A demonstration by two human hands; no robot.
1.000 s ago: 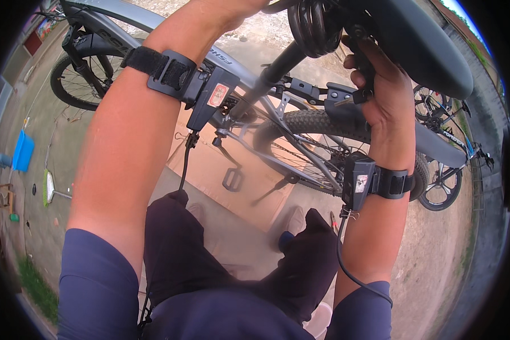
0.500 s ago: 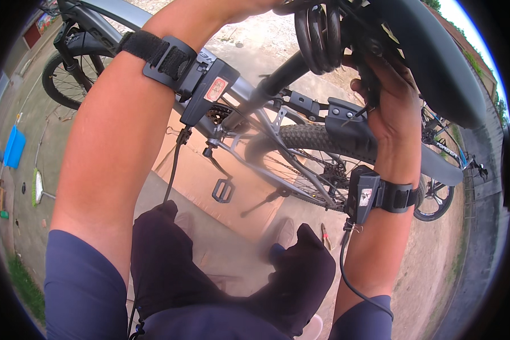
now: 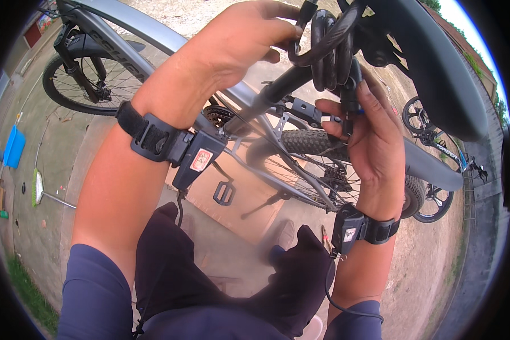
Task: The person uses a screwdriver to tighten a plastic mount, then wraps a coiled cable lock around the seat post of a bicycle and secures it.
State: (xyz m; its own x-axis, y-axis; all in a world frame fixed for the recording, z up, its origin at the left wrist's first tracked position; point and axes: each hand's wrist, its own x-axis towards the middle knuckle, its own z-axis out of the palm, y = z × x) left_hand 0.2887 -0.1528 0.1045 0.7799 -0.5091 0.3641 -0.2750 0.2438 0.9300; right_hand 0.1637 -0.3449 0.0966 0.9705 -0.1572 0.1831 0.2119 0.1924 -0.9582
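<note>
A black coiled cable lock hangs beneath the black saddle of a silver bicycle, close to the seat post. My left hand comes in from the left, its fingers closed around one dark end of the lock's cable near the top of the view. My right hand is below the coil, thumb and fingers closed on the lock's black cylindrical end piece. Part of its fingers is hidden behind that piece. Both wrists wear black straps with small boxes.
Under the bicycle lies a cardboard sheet, with a pedal above it. Red-handled pliers rest on the ground by my foot. Another bicycle stands at the right. Far left are a blue dustpan and a green-white broom.
My left hand has come down and right, into fuller view, with the cable end. My right hand has moved lower and left, from under the saddle onto the lock's end piece. The coil hangs slightly lower.
</note>
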